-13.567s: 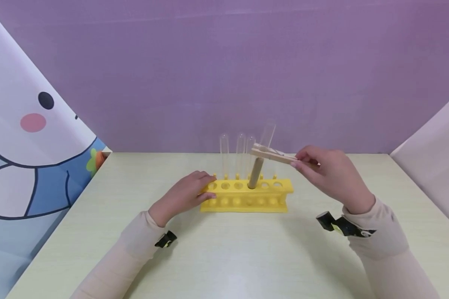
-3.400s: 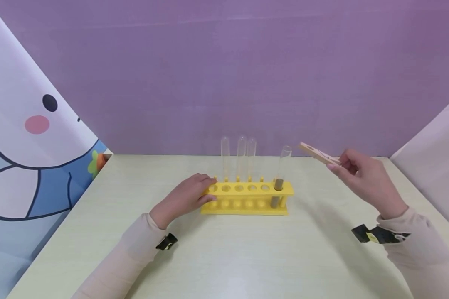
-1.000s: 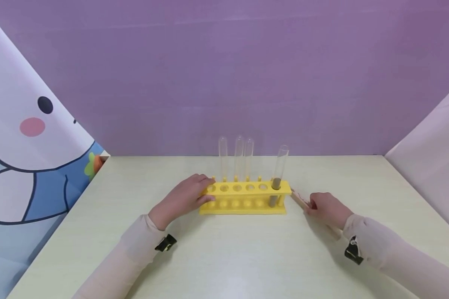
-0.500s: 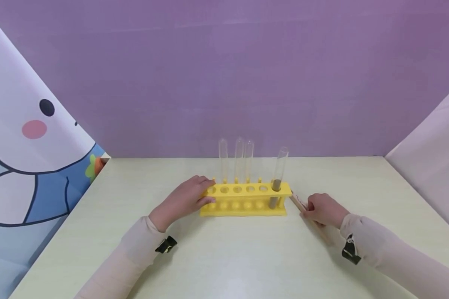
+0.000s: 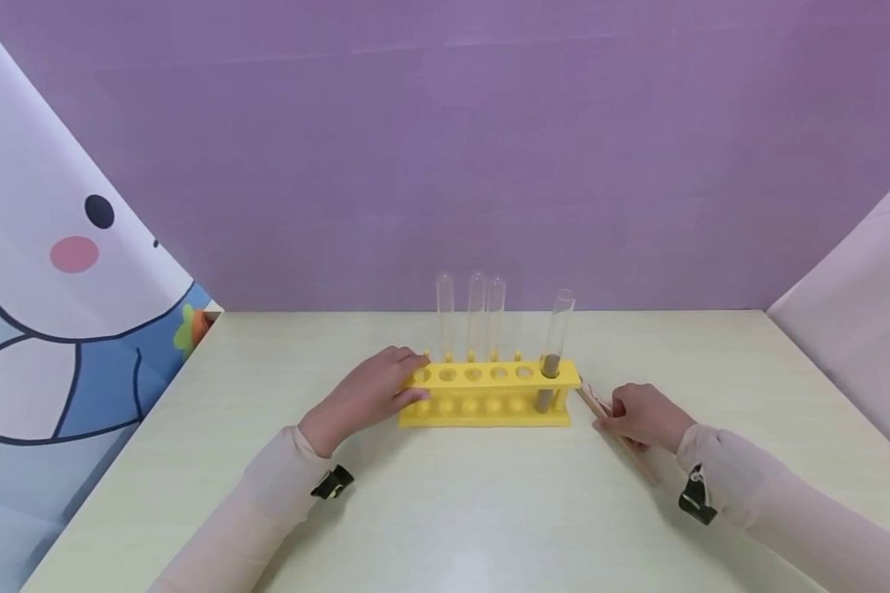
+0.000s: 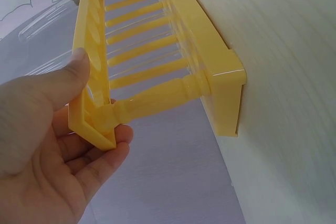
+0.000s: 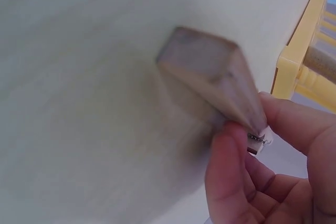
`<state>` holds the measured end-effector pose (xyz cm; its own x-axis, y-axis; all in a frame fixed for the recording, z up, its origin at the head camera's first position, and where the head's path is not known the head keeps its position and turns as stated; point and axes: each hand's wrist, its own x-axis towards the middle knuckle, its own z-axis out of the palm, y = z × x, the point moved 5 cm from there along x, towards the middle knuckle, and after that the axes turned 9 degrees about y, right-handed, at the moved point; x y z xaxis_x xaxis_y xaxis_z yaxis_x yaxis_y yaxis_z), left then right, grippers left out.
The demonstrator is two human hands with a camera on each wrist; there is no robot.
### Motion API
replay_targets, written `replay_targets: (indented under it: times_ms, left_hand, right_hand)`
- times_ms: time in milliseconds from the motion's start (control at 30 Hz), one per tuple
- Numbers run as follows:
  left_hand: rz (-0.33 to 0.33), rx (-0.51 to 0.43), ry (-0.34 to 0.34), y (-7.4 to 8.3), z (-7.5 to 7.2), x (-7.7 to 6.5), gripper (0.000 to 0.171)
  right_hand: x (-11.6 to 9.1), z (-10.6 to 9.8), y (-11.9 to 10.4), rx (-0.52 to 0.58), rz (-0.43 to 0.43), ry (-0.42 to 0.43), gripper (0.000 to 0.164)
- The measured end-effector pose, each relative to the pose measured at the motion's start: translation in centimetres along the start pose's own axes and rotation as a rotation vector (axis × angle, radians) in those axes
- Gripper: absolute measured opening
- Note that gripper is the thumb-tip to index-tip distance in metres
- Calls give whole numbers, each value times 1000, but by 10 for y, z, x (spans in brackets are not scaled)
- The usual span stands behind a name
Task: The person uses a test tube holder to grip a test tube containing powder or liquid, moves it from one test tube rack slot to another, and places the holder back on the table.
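Observation:
My left hand [image 5: 367, 399] grips the left end of a yellow test tube rack [image 5: 485, 418]. In the left wrist view its thumb lies on the rack's top plate [image 6: 79, 106] and the fingers curl underneath. A test tube with grey-brown contents [image 5: 551, 365] stands mouth up in the rightmost hole, leaning slightly right. Right of the rack, low at the table, my right hand [image 5: 645, 416] pinches a wooden test tube clamp [image 5: 638, 461]. The clamp's far tip lies close to the rack's right end; whether they touch I cannot tell. In the right wrist view the clamp's near end [image 7: 202, 56] is blurred.
Three clear test tubes stand upside down on pegs along the rack's back, one being the leftmost tube [image 5: 445, 317]. The pale tabletop [image 5: 475, 511] meets a purple backdrop [image 5: 445, 165] behind. A cartoon-printed cloth [image 5: 30, 371] hangs at left, a white one [image 5: 875, 288] at right.
Earlier the clamp held the grey-brown tube tilted over a middle hole; later the tube stood in the rightmost hole with the clamp raised off it. The right hand then lowered the clamp tableward.

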<state>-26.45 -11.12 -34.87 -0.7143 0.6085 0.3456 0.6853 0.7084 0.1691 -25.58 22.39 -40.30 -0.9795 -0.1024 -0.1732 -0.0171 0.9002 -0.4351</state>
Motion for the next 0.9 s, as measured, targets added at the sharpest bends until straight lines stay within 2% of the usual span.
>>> replay_targets:
  times_ms: [367, 467, 533, 700, 900]
  left_hand:
    - [-30, -14, -20, 0, 2, 2, 50]
    - [-36, -17, -23, 0, 2, 2, 51]
    - [-36, -22, -23, 0, 2, 2, 51]
    - [-41, -24, -17, -3, -1, 1, 52]
    - [-91, 22, 65, -16, -23, -7, 53]
  right_hand:
    - [-1, -7, 11, 4, 27, -16, 36]
    - [-2, -14, 12, 20, -1, 25, 37]
    - [-3, -21, 10, 7, -65, 99, 36]
    - [-14, -45, 4, -43, -256, 364, 22]
    - [-31, -70, 14, -36, -375, 622, 18]
